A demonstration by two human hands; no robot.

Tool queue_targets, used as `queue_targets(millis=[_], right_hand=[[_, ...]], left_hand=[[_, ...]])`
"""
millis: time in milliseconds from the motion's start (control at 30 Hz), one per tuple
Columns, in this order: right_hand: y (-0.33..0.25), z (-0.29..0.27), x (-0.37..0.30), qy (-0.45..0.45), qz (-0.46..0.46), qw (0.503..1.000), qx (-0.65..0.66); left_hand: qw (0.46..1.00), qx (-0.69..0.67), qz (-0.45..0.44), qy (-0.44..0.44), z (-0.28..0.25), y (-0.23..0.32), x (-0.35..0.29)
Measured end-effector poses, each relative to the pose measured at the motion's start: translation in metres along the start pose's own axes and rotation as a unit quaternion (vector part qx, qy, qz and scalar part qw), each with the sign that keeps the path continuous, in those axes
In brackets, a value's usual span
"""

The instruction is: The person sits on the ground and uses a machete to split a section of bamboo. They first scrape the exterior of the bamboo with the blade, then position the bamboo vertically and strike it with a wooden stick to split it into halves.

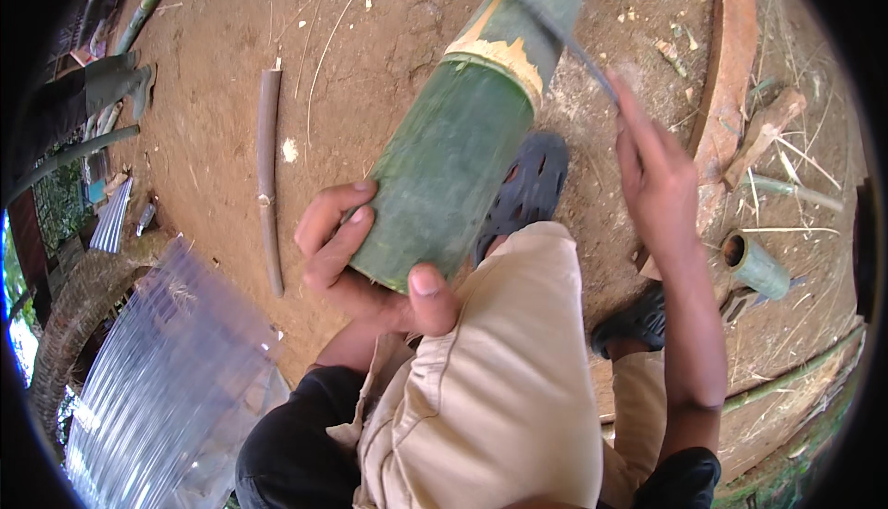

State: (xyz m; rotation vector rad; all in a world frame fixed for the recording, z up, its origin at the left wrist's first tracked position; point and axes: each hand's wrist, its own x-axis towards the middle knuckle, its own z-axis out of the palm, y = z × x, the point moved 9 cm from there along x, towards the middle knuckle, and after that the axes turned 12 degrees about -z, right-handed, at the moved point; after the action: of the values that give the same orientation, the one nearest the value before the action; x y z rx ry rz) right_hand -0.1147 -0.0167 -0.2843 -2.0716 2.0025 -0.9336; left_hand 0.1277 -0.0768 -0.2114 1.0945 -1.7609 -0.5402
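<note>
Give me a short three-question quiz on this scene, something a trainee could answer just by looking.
1. True or false: the left hand grips the end of the green bamboo nearest the person.
2. Which does the right hand hold? A) a hammer; B) a thin gray blade; C) a rope.
3. Fill in: the brown stick on the ground lies to the ____ of the green bamboo in the picture.

Key: 1. True. 2. B. 3. Left.
</note>
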Motion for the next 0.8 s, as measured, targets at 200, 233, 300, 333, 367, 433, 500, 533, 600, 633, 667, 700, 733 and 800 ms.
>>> queue_targets(millis=[200, 233, 300, 333, 367, 433, 500, 533, 600, 633, 667, 700, 733, 800], right_hand=[[-0.024, 0.001, -0.002, 0.011, -0.089, 0.995, -0.036], [-0.008, 0.004, -0.003, 0.043, -0.038, 0.998, -0.011], [0.018, 0.003, -0.006, 0.106, 0.062, 0.991, 0.044], [0.002, 0.009, -0.004, 0.083, 0.027, 0.995, 0.046], [-0.026, 0.012, -0.011, 0.055, -0.003, 0.997, 0.046], [-0.049, 0.012, -0.004, 0.023, -0.067, 0.997, 0.020], [-0.058, 0.005, 0.013, 0.001, -0.132, 0.991, -0.034], [-0.034, 0.009, 0.018, 0.026, -0.072, 0.996, -0.044], [-0.039, 0.011, 0.015, 0.028, -0.055, 0.998, -0.034], [-0.043, 0.011, 0.017, 0.029, -0.050, 0.998, -0.029], [-0.062, 0.007, 0.015, 0.047, -0.113, 0.992, -0.025], [-0.064, 0.005, 0.019, 0.017, -0.127, 0.991, -0.034], [-0.066, -0.002, 0.024, -0.013, -0.138, 0.989, -0.042], [-0.065, -0.004, 0.027, -0.036, -0.133, 0.990, -0.040]], left_hand=[[0.994, -0.045, -0.084, 0.046, -0.007, -0.010, 0.008], [0.986, -0.078, -0.134, 0.067, -0.009, -0.018, 0.011], [0.956, -0.141, -0.234, 0.107, -0.011, -0.030, 0.014], [0.948, -0.151, -0.255, 0.114, -0.012, -0.031, 0.016], [0.936, -0.178, -0.274, 0.126, -0.012, -0.035, 0.015], [0.913, -0.229, -0.303, 0.145, -0.010, -0.038, 0.018], [0.929, -0.193, -0.277, 0.149, -0.014, -0.035, 0.016], [0.936, -0.192, -0.262, 0.139, -0.012, -0.033, 0.015], [0.963, -0.151, -0.206, 0.092, -0.010, -0.022, 0.016], [0.958, -0.134, -0.234, 0.097, -0.012, -0.026, 0.012], [0.953, -0.117, -0.262, 0.101, -0.015, -0.029, 0.008], [0.957, -0.117, -0.246, 0.100, -0.013, -0.031, 0.009], [0.959, -0.109, -0.241, 0.098, -0.015, -0.030, 0.006], [0.966, -0.111, -0.217, 0.089, -0.014, -0.025, 0.008]])
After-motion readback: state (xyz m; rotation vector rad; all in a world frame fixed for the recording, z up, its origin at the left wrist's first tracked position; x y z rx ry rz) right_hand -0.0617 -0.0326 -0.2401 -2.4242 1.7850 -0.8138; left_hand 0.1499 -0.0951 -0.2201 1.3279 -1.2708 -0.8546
